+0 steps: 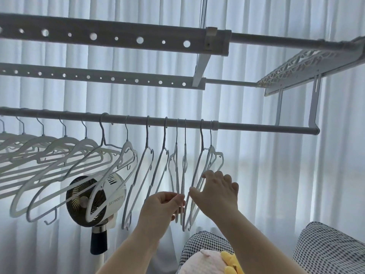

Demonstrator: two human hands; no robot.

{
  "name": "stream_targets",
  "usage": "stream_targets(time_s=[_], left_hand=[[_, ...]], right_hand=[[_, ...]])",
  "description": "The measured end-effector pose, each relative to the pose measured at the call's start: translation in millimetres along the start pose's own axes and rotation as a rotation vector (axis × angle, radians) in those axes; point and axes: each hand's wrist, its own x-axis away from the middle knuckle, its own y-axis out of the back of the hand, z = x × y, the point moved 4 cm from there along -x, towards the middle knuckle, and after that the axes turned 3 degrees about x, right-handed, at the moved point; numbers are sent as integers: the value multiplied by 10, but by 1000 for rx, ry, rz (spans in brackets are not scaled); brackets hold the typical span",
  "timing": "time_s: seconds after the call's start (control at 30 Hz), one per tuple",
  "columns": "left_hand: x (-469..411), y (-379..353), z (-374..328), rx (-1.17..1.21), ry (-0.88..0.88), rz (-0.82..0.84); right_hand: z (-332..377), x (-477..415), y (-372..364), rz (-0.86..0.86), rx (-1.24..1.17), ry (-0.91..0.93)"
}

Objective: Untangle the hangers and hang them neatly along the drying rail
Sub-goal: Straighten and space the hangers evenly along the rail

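Observation:
Several white hangers (pixel 146 175) hang by their hooks along the round drying rail (pixel 256 127), spread from the far left to just right of the middle. My left hand (pixel 164 206) pinches the lower part of a thin hanger (pixel 182 175) near the middle of the row. My right hand (pixel 219 192) is spread with straight fingers, touching the lower arms of the two rightmost hangers (pixel 212 161). The hangers on the left lie turned sideways and overlap one another.
Two perforated bars (pixel 110 36) and a patterned shelf (pixel 308 66) sit above the rail. A white standing fan (pixel 96 198) is behind the left hangers. White curtains fill the background. Houndstooth cushions (pixel 331 250) and a pink and yellow plush toy (pixel 209 262) lie at lower right.

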Motion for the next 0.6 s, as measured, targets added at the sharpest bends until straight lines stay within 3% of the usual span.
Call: stream_targets(time_s=[0.17,0.43,0.6], left_hand=[[-11,55,11,-33,-5,-7],[-23,125,45,-43,19,2],[-17,143,47,-11,24,7]], right_hand=[[-72,-4,-52,18,-125,-17],[-135,-42,-306,247,-964,-320],[-71,-25,-222,270,-1111,-344]])
